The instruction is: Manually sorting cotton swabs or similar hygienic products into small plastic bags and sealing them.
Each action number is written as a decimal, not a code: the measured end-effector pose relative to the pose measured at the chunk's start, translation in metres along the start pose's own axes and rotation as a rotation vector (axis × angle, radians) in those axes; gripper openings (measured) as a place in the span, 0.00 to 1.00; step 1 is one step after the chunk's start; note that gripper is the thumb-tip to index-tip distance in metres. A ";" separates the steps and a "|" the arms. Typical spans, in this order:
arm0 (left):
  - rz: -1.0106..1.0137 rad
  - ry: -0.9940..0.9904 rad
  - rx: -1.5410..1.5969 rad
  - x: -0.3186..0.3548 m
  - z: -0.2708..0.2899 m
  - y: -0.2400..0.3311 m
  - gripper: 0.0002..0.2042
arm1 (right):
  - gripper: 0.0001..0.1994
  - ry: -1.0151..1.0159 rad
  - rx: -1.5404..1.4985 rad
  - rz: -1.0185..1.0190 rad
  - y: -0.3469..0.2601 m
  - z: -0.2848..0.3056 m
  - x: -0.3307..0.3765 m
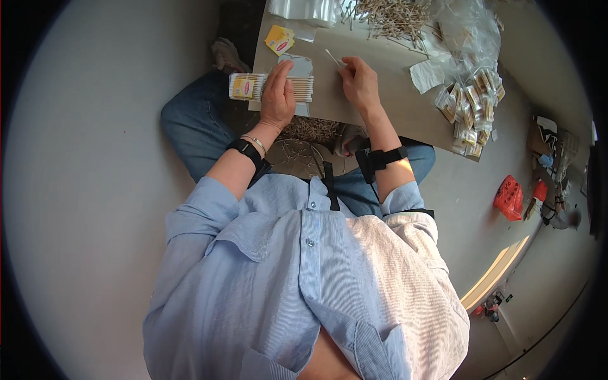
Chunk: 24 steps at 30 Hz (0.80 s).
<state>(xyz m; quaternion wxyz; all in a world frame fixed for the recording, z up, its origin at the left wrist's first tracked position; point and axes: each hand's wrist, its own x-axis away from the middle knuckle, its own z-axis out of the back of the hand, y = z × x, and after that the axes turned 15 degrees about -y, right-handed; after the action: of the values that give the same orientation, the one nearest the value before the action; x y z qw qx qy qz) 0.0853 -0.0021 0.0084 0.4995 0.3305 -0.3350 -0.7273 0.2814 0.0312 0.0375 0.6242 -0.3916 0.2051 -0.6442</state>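
Light-blue striped shirt cloth fills the space nearest the camera, just short of the table. Both sleeves are pushed up; a black band circles the left wrist, and a black strapped device sits on the right forearm. Jeans cover the legs, one of them out past the table's left edge.

Over the table's near left corner, the left hand lies across a swab pack, fingers outstretched and close together, pressing lightly or simply resting, I cannot tell which. The pack's yellow-labelled end juts beyond the table's left edge, and a grey-blue sheet shows under it. Above the table's near middle, the right hand pinches one slim swab, white tip pointing away.

Yellow cards lie along the table's left edge, with clear plastic sleeves beyond. Small filled packets heap up at the table's right edge; loose swabs pile at its far side. Down on the floor, right of the table, sits a red bag.
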 end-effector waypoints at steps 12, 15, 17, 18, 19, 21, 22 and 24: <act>0.042 0.021 0.166 0.000 0.002 -0.003 0.20 | 0.10 0.089 0.178 0.374 -0.016 -0.048 0.004; 0.027 0.068 0.208 0.000 0.002 -0.005 0.20 | 0.14 0.188 -0.350 0.171 -0.011 -0.056 0.015; 0.022 0.084 0.237 0.000 0.002 -0.005 0.20 | 0.15 0.183 -0.454 0.223 -0.012 -0.063 0.020; 0.025 0.085 0.238 0.000 0.002 -0.004 0.20 | 0.18 0.184 -0.558 0.277 -0.015 -0.066 0.023; 0.021 0.082 0.232 0.000 0.002 -0.004 0.20 | 0.18 0.181 -0.558 0.275 -0.017 -0.070 0.025; 0.014 0.077 0.226 -0.001 0.003 -0.003 0.20 | 0.19 0.157 -0.551 0.299 -0.023 -0.076 0.028; 0.017 0.056 0.206 0.000 0.003 -0.001 0.20 | 0.20 0.145 -0.548 0.311 -0.025 -0.078 0.029; 0.021 0.036 0.183 0.000 0.004 0.000 0.19 | 0.22 0.120 -0.543 0.337 -0.031 -0.083 0.030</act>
<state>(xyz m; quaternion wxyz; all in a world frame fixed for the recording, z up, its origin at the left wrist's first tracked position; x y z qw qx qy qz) 0.0821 -0.0012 0.0101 0.4807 0.3844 -0.3943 -0.6824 0.2009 -0.0126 0.0171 0.5815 -0.4659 0.4677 -0.4755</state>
